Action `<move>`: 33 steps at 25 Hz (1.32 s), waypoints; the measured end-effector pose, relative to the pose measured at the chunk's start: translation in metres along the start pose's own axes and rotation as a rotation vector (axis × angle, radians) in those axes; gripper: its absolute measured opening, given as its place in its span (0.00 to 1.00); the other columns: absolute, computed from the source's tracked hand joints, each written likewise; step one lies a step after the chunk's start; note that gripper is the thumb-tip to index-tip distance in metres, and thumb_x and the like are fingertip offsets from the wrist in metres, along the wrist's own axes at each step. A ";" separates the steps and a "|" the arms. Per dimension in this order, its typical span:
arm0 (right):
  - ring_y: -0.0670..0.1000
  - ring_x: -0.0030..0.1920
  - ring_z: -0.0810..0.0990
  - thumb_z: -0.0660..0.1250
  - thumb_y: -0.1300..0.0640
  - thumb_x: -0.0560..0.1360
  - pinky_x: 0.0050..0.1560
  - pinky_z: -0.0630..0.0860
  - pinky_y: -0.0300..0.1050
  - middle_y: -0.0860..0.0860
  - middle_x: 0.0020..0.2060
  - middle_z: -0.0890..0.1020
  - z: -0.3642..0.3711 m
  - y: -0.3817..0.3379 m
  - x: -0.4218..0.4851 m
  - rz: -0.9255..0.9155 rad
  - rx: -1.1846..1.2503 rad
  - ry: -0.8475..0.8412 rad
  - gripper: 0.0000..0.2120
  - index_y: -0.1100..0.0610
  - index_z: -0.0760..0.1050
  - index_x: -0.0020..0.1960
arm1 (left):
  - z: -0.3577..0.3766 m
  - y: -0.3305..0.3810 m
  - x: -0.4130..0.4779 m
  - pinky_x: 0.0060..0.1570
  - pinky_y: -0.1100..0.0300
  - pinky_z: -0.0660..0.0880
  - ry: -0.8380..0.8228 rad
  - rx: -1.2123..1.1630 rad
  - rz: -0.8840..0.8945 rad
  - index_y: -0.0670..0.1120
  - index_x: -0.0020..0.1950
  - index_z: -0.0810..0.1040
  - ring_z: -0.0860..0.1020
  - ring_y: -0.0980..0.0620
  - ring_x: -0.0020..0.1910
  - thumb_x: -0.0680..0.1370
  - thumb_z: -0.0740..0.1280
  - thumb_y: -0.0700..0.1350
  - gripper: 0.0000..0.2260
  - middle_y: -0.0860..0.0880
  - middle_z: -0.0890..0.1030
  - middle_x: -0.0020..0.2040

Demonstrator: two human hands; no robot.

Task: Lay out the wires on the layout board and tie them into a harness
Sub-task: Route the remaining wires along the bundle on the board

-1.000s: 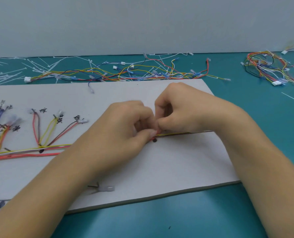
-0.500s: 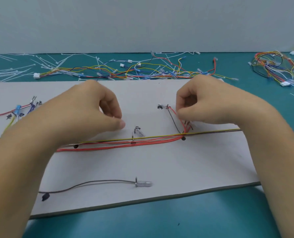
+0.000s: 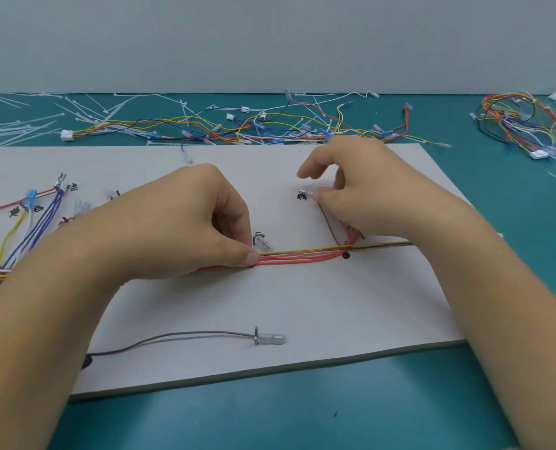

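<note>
A white layout board with black marks lies on the teal table. A bundle of red, yellow and brown wires runs across its middle. My left hand pinches this bundle near a clear terminal. My right hand pinches the clear terminal end of a brown branch wire beside a black character mark. Blue, white and yellow branch wires fan out at the board's left. A grey wire with a clear terminal lies near the board's front edge.
Loose coloured wires and white cable ties lie along the table behind the board. Another tangle of wires sits at the back right. The teal table shows in front of the board.
My left hand moved right and down onto the wire bundle and now pinches it. My right hand shifted to the branch wire's terminal end. The view moved slightly left.
</note>
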State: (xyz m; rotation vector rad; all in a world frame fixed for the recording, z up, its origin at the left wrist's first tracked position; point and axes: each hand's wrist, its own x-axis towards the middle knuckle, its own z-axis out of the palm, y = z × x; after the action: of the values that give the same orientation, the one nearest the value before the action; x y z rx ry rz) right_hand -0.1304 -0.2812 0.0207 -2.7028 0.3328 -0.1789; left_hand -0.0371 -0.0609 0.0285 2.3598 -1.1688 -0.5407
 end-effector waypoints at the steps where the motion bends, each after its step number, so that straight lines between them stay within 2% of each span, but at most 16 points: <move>1: 0.29 0.35 0.74 0.69 0.57 0.78 0.33 0.65 0.23 0.36 0.36 0.78 -0.001 0.002 0.001 0.045 0.012 -0.005 0.09 0.46 0.82 0.55 | 0.000 0.000 0.000 0.25 0.69 0.71 0.007 0.010 -0.005 0.59 0.39 0.86 0.79 0.60 0.28 0.70 0.77 0.56 0.03 0.59 0.84 0.32; 2: 0.28 0.32 0.74 0.69 0.57 0.77 0.30 0.66 0.24 0.35 0.29 0.78 -0.002 0.002 0.001 0.071 0.021 -0.011 0.07 0.48 0.83 0.51 | 0.000 0.001 -0.001 0.25 0.69 0.71 0.017 0.023 -0.010 0.60 0.39 0.86 0.79 0.61 0.28 0.70 0.77 0.56 0.02 0.59 0.84 0.32; 4: 0.28 0.28 0.74 0.68 0.58 0.76 0.28 0.68 0.29 0.30 0.24 0.76 -0.001 -0.001 0.001 0.095 0.029 -0.013 0.06 0.50 0.83 0.45 | 0.001 0.003 -0.001 0.24 0.71 0.69 0.042 0.037 -0.009 0.61 0.38 0.86 0.78 0.62 0.28 0.69 0.76 0.56 0.02 0.60 0.83 0.31; 5: 0.30 0.28 0.76 0.68 0.58 0.75 0.28 0.69 0.33 0.29 0.24 0.76 0.000 -0.003 0.000 0.103 0.040 -0.009 0.05 0.51 0.82 0.43 | 0.001 0.003 -0.002 0.23 0.72 0.68 0.052 0.036 -0.001 0.61 0.37 0.86 0.78 0.63 0.28 0.69 0.76 0.55 0.02 0.61 0.83 0.31; 8: 0.40 0.30 0.79 0.70 0.58 0.74 0.27 0.70 0.34 0.42 0.30 0.82 0.003 -0.006 0.004 0.137 0.033 0.032 0.05 0.51 0.83 0.40 | 0.003 0.003 -0.003 0.23 0.72 0.68 0.059 0.044 0.014 0.60 0.37 0.86 0.78 0.64 0.29 0.70 0.76 0.54 0.02 0.62 0.83 0.32; 10: 0.41 0.34 0.78 0.70 0.60 0.73 0.29 0.70 0.35 0.45 0.35 0.82 0.005 -0.007 0.007 0.175 0.010 0.044 0.08 0.51 0.82 0.38 | 0.003 0.002 -0.003 0.25 0.72 0.67 0.064 0.041 0.023 0.60 0.37 0.86 0.79 0.64 0.30 0.71 0.76 0.54 0.02 0.62 0.84 0.32; 13: 0.45 0.34 0.78 0.68 0.62 0.73 0.29 0.69 0.36 0.48 0.36 0.81 0.007 -0.010 0.010 0.215 -0.007 0.035 0.10 0.51 0.80 0.36 | 0.006 -0.001 -0.002 0.27 0.69 0.69 0.094 0.012 0.065 0.56 0.35 0.86 0.78 0.62 0.29 0.71 0.78 0.50 0.05 0.60 0.83 0.30; 16: 0.49 0.38 0.80 0.67 0.62 0.73 0.31 0.71 0.38 0.50 0.38 0.83 0.005 -0.013 0.012 0.238 -0.024 0.018 0.08 0.52 0.81 0.38 | 0.009 -0.003 -0.002 0.26 0.72 0.69 0.110 -0.045 0.110 0.52 0.33 0.86 0.76 0.62 0.25 0.71 0.78 0.45 0.08 0.58 0.81 0.26; 20: 0.55 0.44 0.81 0.66 0.62 0.74 0.36 0.76 0.41 0.54 0.43 0.83 0.002 -0.015 0.015 0.236 -0.107 0.002 0.07 0.56 0.83 0.43 | 0.009 -0.005 -0.001 0.28 0.72 0.70 0.111 -0.059 0.136 0.52 0.34 0.86 0.77 0.62 0.26 0.72 0.78 0.45 0.07 0.59 0.82 0.28; 22: 0.55 0.42 0.81 0.66 0.62 0.74 0.33 0.75 0.40 0.55 0.42 0.83 -0.002 -0.011 0.014 0.259 -0.113 -0.008 0.07 0.56 0.82 0.42 | 0.012 -0.003 0.001 0.32 0.70 0.73 0.120 -0.058 0.158 0.52 0.35 0.87 0.80 0.61 0.30 0.72 0.79 0.46 0.06 0.59 0.84 0.31; 25: 0.52 0.35 0.80 0.69 0.62 0.73 0.21 0.68 0.34 0.53 0.36 0.83 -0.011 0.001 0.009 0.323 -0.106 -0.016 0.07 0.54 0.82 0.38 | 0.021 0.004 0.006 0.33 0.71 0.72 0.162 -0.052 0.205 0.51 0.37 0.87 0.80 0.62 0.33 0.72 0.79 0.46 0.05 0.59 0.84 0.32; 26: 0.53 0.35 0.82 0.70 0.61 0.72 0.22 0.71 0.35 0.52 0.35 0.83 -0.015 0.006 0.007 0.342 -0.109 -0.016 0.07 0.54 0.82 0.37 | 0.024 0.007 0.008 0.32 0.71 0.71 0.179 -0.049 0.215 0.52 0.38 0.87 0.80 0.62 0.34 0.72 0.79 0.47 0.04 0.59 0.84 0.32; 28: 0.56 0.38 0.84 0.74 0.60 0.71 0.34 0.81 0.44 0.52 0.33 0.85 -0.024 0.017 0.002 0.381 -0.091 -0.011 0.06 0.54 0.83 0.35 | 0.030 0.014 0.014 0.36 0.65 0.75 0.209 -0.032 0.225 0.53 0.39 0.87 0.80 0.60 0.35 0.72 0.78 0.49 0.03 0.58 0.84 0.34; 30: 0.57 0.38 0.85 0.76 0.60 0.69 0.43 0.84 0.51 0.52 0.30 0.85 -0.030 0.023 -0.003 0.412 -0.024 -0.001 0.07 0.53 0.84 0.34 | 0.036 0.021 0.020 0.44 0.57 0.78 0.227 0.007 0.233 0.54 0.41 0.86 0.81 0.58 0.39 0.73 0.77 0.52 0.04 0.57 0.84 0.36; 32: 0.57 0.38 0.85 0.77 0.61 0.69 0.40 0.83 0.51 0.52 0.30 0.85 -0.032 0.026 -0.004 0.420 -0.016 0.016 0.08 0.51 0.84 0.33 | 0.039 0.025 0.022 0.50 0.53 0.77 0.223 0.035 0.244 0.53 0.43 0.86 0.81 0.55 0.42 0.74 0.76 0.53 0.05 0.56 0.84 0.38; 33: 0.56 0.38 0.85 0.76 0.61 0.69 0.36 0.81 0.47 0.52 0.32 0.85 -0.031 0.026 -0.003 0.412 -0.048 0.020 0.08 0.52 0.84 0.33 | 0.039 0.025 0.021 0.51 0.53 0.77 0.219 0.031 0.243 0.53 0.44 0.86 0.81 0.55 0.43 0.74 0.76 0.53 0.05 0.56 0.84 0.39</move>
State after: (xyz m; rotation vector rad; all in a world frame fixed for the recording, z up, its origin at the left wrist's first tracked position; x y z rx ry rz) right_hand -0.1442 -0.3150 0.0375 -2.6100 0.8962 -0.0781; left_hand -0.0613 -0.1003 0.0074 2.1934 -1.3417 -0.1785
